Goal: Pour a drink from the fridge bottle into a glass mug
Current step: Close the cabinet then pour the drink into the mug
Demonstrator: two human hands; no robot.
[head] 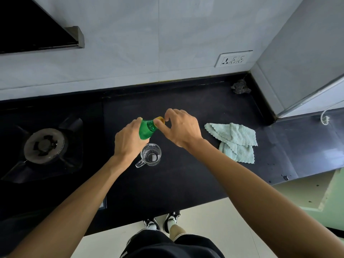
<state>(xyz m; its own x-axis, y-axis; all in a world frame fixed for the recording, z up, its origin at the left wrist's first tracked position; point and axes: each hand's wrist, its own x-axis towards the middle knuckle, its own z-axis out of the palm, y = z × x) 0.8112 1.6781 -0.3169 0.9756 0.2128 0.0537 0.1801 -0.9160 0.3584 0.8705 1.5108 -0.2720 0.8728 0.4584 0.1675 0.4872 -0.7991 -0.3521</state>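
Black stone table [186, 183] against a pale tiled wall [130, 43], seen from above. Left hand [128, 140]: fingers curled round the body of a green bottle [147, 130], gripping it. Right hand [181, 127]: thumb and fingertips pinch the yellow cap [160, 120] at the bottle's neck, the other fingers loosely bent. The bottle is held off the table and tilted, its neck pointing right and away from the person; the cap sits on the neck, and whether it is loosened cannot be told. A clear glass mug [150, 154] stands upright on the table just below the bottle and near the left wrist, its handle turned toward the lower left. To the right, well apart from the mug, lies a crumpled pale-green cloth [234, 140]. A gas burner [44, 145] occupies the left of the table beneath a dark hood [37, 28]. A dark scourer [241, 86] rests in the far right corner, below a wall socket [233, 59]. Two shoes [162, 221] show on the light floor [214, 220] at the table's near edge.
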